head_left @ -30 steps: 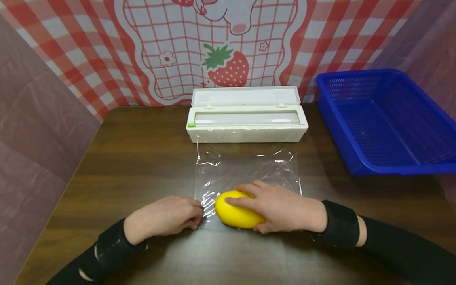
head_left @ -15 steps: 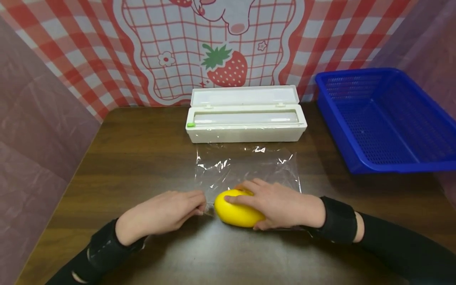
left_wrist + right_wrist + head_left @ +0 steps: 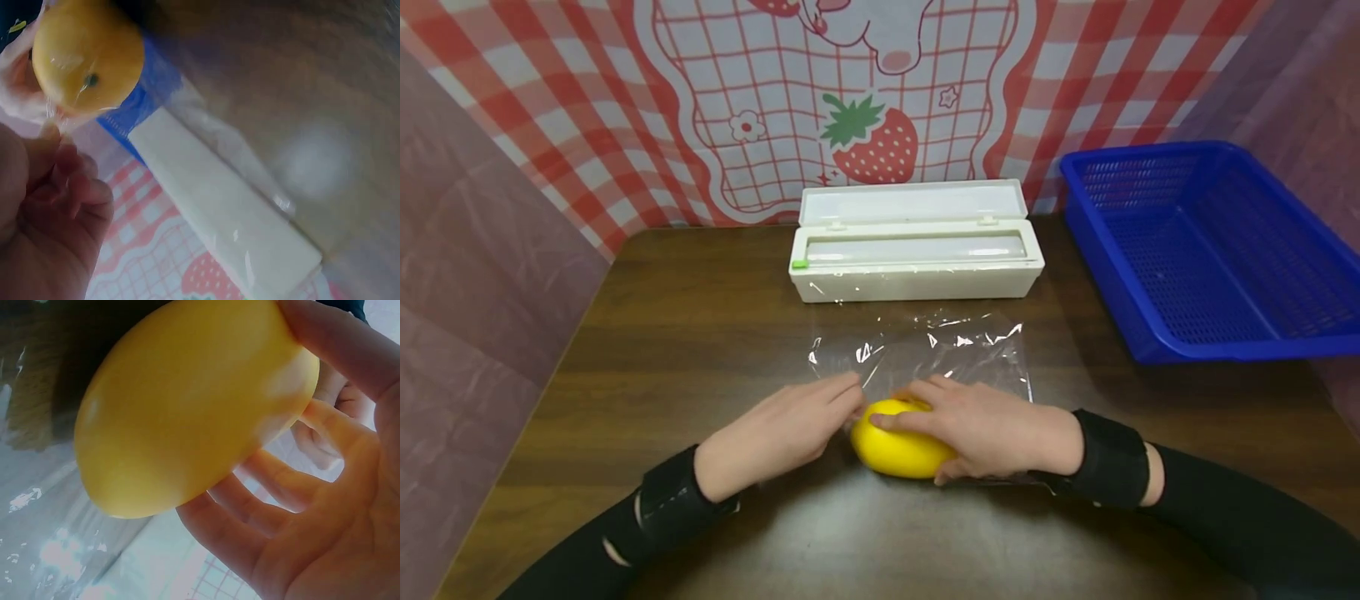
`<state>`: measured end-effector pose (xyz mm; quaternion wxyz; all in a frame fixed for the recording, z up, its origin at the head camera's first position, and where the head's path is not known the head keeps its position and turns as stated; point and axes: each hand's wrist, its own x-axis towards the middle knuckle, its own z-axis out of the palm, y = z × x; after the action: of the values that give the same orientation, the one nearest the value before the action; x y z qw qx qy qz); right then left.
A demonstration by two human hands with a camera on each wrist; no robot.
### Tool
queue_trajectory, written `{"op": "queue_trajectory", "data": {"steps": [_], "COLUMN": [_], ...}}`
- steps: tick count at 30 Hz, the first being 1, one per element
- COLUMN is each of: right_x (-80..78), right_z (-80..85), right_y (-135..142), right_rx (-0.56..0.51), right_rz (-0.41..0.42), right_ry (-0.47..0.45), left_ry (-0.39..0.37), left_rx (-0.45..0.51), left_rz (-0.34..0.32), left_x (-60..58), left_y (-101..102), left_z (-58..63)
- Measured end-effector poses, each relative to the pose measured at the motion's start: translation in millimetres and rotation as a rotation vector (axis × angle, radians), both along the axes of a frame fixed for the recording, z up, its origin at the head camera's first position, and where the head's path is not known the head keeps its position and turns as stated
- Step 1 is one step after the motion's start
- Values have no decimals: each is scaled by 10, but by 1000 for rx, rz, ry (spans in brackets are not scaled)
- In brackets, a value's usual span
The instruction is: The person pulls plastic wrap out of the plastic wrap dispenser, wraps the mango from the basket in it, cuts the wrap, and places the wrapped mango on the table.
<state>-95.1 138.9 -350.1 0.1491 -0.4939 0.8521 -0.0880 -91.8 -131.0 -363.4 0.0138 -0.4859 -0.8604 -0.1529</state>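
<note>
A smooth yellow mango (image 3: pixel 895 452) lies on its side on a sheet of clear cling film (image 3: pixel 910 354). My right hand (image 3: pixel 988 427) grips it from the right, thumb on the near side and fingers over the far side. At the mango's left end, my left hand (image 3: pixel 790 427) pinches the film's edge between thumb and fingers. The left wrist view shows film drawn close against the dark-spotted tip of the mango (image 3: pixel 87 53). The film runs back to a white cling film dispenser box (image 3: pixel 917 285), whose lid is raised.
A blue plastic basket (image 3: pixel 1138 312) stands at the back right of the wooden table (image 3: pixel 647 350). Behind the box hangs a red-and-white checked cloth (image 3: pixel 1075 92) with a strawberry print. A green slider (image 3: pixel 800 264) sits on the box's left front edge.
My left hand has moved right and up to the mango's left end, lifting the film's left edge toward it. My right hand has stayed on the mango, which has hardly moved.
</note>
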Motion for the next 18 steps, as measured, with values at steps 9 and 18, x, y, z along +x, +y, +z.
{"op": "queue_trajectory", "data": {"steps": [9,18], "right_x": [-10,12], "right_z": [-24,-40], "right_y": [22,51], "right_rx": [-30,-19], "right_rz": [25,-3], "right_ry": [10,-5], "left_ry": [-53,-247], "left_rx": [56,204], "left_rz": [39,178], "left_x": [-71,-75], "left_y": [120,136], "left_z": [-100,-123]}}
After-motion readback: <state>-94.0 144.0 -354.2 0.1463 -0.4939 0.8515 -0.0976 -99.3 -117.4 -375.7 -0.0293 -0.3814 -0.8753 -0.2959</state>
